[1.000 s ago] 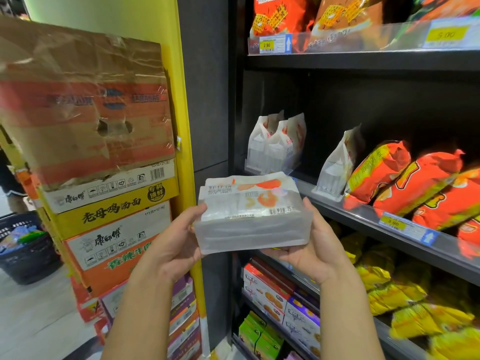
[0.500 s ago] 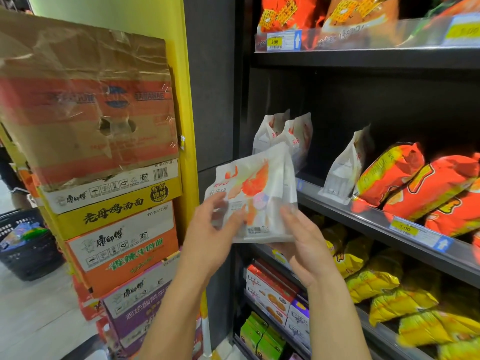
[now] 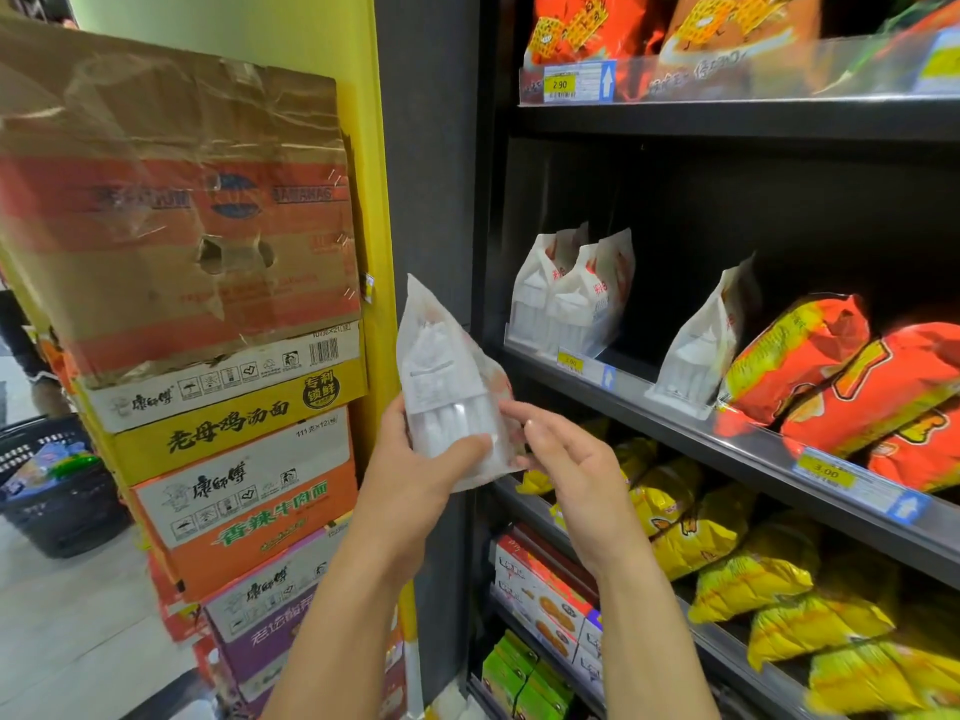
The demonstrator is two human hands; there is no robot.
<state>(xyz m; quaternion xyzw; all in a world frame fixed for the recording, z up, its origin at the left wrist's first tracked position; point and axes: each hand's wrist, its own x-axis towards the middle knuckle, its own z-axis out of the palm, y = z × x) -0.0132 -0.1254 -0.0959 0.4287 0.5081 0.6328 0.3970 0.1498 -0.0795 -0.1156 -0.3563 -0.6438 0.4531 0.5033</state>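
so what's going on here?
A person at a store shelf is handling a white snack bag. The left hand grips its lower part and holds it upright in front of the shelving. The right hand touches the bag's right edge; a firm grip is unclear. Matching white bags stand on the middle shelf, beside orange bags.

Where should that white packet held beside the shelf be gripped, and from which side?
Grip the white packet low, round its bulging bottom half, coming from its left edge as the left hand does, thumb across the front. The packet stands roughly upright and its top tapers to a thin flat seal that would likely flop. The right hand merely touches the right edge.
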